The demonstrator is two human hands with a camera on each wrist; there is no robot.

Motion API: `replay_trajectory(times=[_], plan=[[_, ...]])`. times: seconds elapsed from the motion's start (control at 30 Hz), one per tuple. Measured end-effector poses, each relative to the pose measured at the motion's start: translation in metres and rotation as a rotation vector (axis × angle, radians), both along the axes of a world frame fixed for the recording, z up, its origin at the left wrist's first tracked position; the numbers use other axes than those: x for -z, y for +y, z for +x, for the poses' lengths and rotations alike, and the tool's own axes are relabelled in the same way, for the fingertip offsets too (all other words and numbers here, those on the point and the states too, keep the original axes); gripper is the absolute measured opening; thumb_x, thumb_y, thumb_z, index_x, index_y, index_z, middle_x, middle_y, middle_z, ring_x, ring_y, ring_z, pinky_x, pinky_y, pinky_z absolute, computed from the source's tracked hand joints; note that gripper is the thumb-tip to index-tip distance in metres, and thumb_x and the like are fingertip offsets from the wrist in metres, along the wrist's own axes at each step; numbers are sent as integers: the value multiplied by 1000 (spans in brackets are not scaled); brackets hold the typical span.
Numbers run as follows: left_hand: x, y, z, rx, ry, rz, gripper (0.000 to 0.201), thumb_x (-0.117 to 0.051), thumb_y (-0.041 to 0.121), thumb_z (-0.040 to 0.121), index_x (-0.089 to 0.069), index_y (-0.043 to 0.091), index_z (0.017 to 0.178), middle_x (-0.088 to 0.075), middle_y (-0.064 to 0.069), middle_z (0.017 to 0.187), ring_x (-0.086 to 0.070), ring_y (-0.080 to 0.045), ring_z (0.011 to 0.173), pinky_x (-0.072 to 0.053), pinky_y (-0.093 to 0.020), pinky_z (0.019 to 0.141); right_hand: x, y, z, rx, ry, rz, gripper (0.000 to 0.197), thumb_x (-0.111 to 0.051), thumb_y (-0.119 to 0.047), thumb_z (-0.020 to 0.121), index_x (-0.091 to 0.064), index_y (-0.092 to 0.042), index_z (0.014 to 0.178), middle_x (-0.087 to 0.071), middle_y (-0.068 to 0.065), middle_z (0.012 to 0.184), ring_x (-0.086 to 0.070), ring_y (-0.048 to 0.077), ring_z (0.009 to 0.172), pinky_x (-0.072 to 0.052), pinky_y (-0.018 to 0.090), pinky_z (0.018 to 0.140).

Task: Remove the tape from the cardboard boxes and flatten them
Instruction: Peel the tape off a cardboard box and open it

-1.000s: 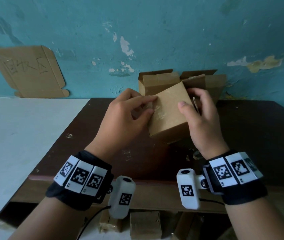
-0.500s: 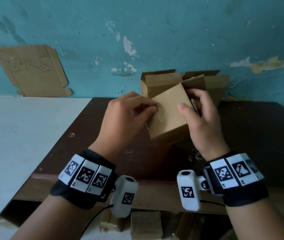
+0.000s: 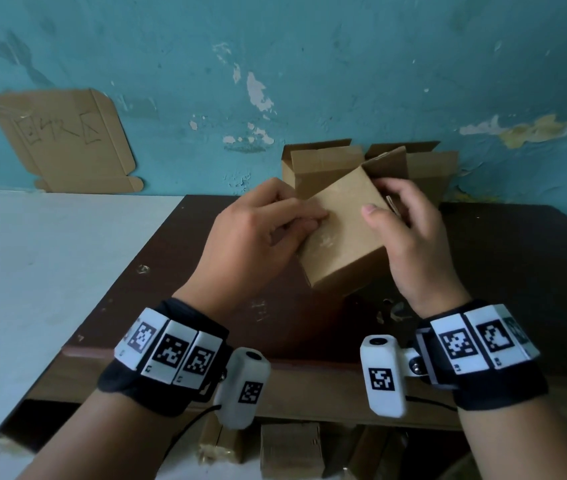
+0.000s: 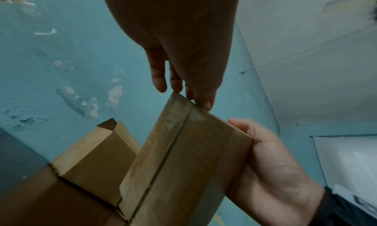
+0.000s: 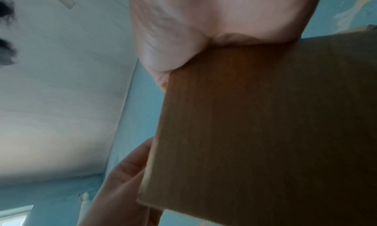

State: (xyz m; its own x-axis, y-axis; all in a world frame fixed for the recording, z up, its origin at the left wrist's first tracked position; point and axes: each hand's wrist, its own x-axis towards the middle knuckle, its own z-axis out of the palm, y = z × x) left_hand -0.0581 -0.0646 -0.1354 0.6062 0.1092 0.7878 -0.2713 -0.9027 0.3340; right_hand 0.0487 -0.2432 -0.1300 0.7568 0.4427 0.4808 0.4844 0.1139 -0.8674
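A small brown cardboard box [image 3: 342, 237] is held tilted above the dark table [image 3: 517, 271]. My right hand [image 3: 384, 199] grips its right side, thumb lying on the top face and fingers curled over the far edge. My left hand [image 3: 311, 223] has curled fingers pinching the box's left edge. In the left wrist view clear tape [image 4: 173, 132] covers the seam of the box [image 4: 204, 165], and the left fingertips [image 4: 208, 106] touch its upper corner while the right hand [image 4: 265, 157] holds the other side. The right wrist view shows only a plain side of the box [image 5: 265, 124].
Two open cardboard boxes [image 3: 320, 164] [image 3: 427, 168] stand at the table's back against the blue wall. A flat cardboard sheet [image 3: 67, 140] is stuck on the wall at left, above a white surface [image 3: 50, 271]. More boxes [image 3: 289, 448] sit under the table.
Both hands keep the box in nearly the same place. The left fingertips have shifted slightly along the box's left edge.
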Motion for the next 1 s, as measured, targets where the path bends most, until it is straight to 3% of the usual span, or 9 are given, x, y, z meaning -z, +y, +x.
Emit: replay_trajectory(times=[0.1, 0.27, 0.5, 0.73, 0.83, 1.0], plan=[[-5, 1, -4, 38, 15, 72, 12, -77, 24, 91, -81, 21, 102, -62, 6, 96, -57, -12, 74, -51, -34, 63, -5, -5, 5, -47, 14, -1, 32, -60, -34, 83, -67, -26, 113, -73, -9, 98, -69, 5, 90, -51, 15, 68], [-6, 1, -2, 61, 8, 77, 9, -78, 23, 91, -80, 18, 97, -63, 4, 95, -60, -17, 74, -51, -38, 61, -7, -6, 9, -93, 15, -11, 27, -59, -32, 83, -68, -27, 109, -75, -13, 94, -70, 5, 87, -52, 15, 66], [-4, 0, -3, 33, -27, 74, 23, -78, 30, 91, -80, 16, 109, -67, 3, 98, -64, -18, 73, -53, -36, 65, -6, -7, 12, -108, 29, -37, 27, -58, -38, 83, -68, -29, 106, -73, -16, 93, -69, 6, 87, -51, 16, 66], [-4, 2, -2, 39, -34, 55, 15, -80, 26, 89, -80, 16, 100, -68, 5, 97, -64, -13, 76, -53, -30, 67, -6, -6, 12, -104, 39, -40, 29, -59, -38, 83, -69, -24, 107, -72, -6, 94, -69, 13, 89, -51, 23, 68], [-4, 3, -2, 53, -32, 49, 13, -80, 24, 89, -80, 16, 98, -69, 5, 95, -63, -13, 75, -52, -31, 66, -5, -4, 12, -92, 37, -40, 31, -59, -38, 83, -69, -22, 107, -72, -4, 95, -68, 16, 91, -51, 28, 71], [0, 6, 0, 38, -37, 44, 8, -80, 21, 88, -79, 13, 87, -69, 2, 88, -62, -16, 71, -51, -37, 62, -4, -1, 12, -90, 41, -32, 33, -60, -37, 82, -69, -19, 108, -72, -2, 96, -69, 17, 91, -52, 26, 69]])
